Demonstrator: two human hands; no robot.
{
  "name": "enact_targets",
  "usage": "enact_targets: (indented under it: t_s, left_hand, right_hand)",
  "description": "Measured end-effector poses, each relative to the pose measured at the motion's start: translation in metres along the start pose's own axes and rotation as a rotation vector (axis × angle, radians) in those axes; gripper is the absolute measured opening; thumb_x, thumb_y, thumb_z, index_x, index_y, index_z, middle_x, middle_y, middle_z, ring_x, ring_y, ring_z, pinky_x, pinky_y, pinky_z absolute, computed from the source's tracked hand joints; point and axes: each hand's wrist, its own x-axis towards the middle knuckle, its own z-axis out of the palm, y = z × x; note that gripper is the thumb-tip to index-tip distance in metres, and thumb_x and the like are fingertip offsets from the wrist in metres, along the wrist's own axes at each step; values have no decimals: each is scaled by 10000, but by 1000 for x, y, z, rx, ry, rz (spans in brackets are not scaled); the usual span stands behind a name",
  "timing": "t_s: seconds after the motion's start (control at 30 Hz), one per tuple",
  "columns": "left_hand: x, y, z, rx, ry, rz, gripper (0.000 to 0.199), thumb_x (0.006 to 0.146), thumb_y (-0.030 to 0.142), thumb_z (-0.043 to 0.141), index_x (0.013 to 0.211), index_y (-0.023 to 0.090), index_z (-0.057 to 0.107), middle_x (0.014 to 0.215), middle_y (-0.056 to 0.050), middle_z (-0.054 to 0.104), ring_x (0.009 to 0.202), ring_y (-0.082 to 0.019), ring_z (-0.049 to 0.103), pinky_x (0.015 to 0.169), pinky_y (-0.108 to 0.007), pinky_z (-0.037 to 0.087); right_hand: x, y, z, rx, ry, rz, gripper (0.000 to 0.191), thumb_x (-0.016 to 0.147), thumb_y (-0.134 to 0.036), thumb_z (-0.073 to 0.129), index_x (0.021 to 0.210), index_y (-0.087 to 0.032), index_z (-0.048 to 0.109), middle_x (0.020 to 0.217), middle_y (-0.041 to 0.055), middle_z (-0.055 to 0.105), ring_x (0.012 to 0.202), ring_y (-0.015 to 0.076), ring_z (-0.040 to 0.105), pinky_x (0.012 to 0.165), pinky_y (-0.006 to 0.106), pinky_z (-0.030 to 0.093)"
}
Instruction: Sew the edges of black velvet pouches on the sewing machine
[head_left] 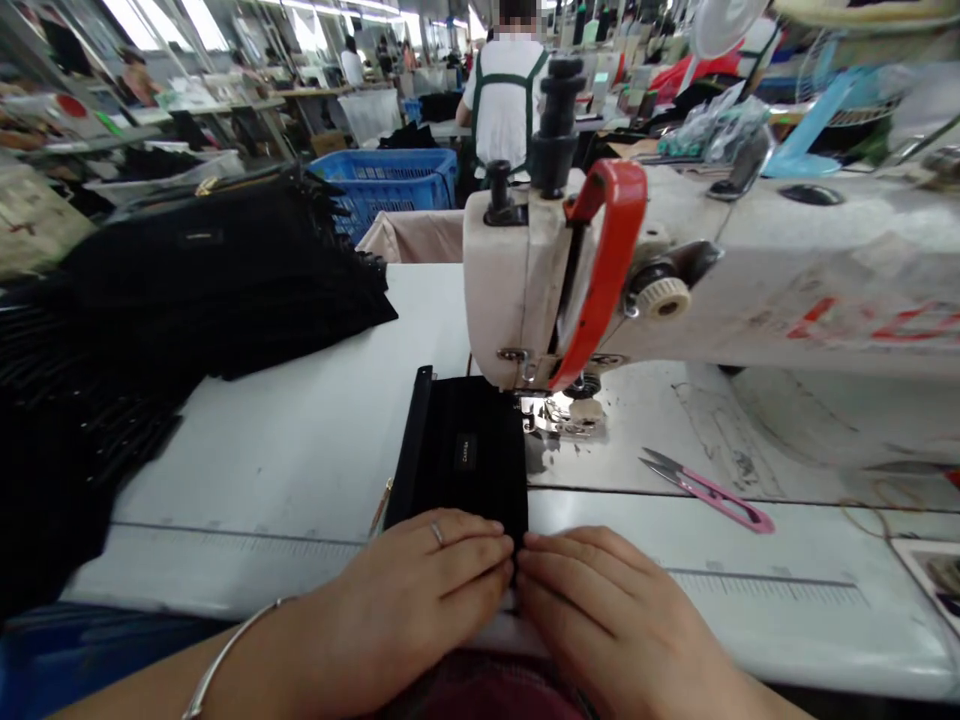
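A flat black fabric piece [469, 425] with a small label lies on the white table, its right edge beside the presser foot [559, 415] of a sewing machine [517, 260]. Fingers together, my left hand [420, 575] holds the near end of the fabric from above. My right hand [611, 600] closes on the same end at its right edge, fingertips nearly touching those of my left hand. Both thumbs are hidden. Pink-handled thread snips [709, 490] lie on the table right of the machine foot.
Piles of black fabric pieces [202, 270] cover the table's left side. Behind the table stand a blue basket [397, 175] and a person [510, 100] in a white shirt. The machine arm [810, 270] spans the right. A printed ruler [765, 585] runs along the front edge.
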Motion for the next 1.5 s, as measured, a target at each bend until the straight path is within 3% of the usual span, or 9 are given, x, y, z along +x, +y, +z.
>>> enact_targets:
  t_s: [0.33, 0.5, 0.97, 1.33, 1.5]
  left_hand:
    - [11, -33, 2, -77, -14, 49, 228, 984, 138, 457, 1123, 121, 636, 1106, -37, 703, 1072, -152, 608, 1035, -295, 477]
    - [17, -47, 2, -40, -68, 42, 251, 976, 120, 448, 1145, 141, 632, 1135, -34, 700, 1085, -143, 612, 1056, -287, 462]
    - [36, -88, 6, 81, -30, 135, 212, 961, 120, 485, 1086, 131, 656, 1127, -28, 713, 1061, -153, 632, 1031, -304, 485]
    - [52, -111, 8, 172, 33, 99, 264, 978, 132, 428, 1005, 135, 690, 1049, -47, 735, 1011, -157, 661, 944, -283, 517]
    - [59, -120, 12, 179, 22, -5, 247, 966, 126, 468, 1011, 191, 702, 1051, -11, 738, 1011, -140, 670, 952, -282, 511]
  right_hand:
    - [10, 22, -4, 27, -109, 26, 243, 966, -134, 490, 1156, -102, 637, 1155, 89, 664, 1115, 204, 585, 996, 359, 484]
    - [22, 32, -5, 15, -114, 82, 209, 944, -144, 540, 1117, -131, 656, 1100, 86, 677, 1031, 210, 625, 915, 374, 534]
    - [41, 60, -4, -95, -105, 68, 217, 941, -185, 537, 1115, -122, 650, 1072, 101, 678, 990, 229, 632, 841, 399, 551]
    - [44, 68, 3, -223, -109, 184, 283, 922, -201, 523, 1169, -115, 632, 1023, 101, 657, 859, 232, 608, 699, 378, 498]
    - [41, 67, 6, -219, -116, 196, 277, 925, -207, 523, 1161, -115, 636, 1032, 106, 644, 843, 236, 598, 689, 386, 479]
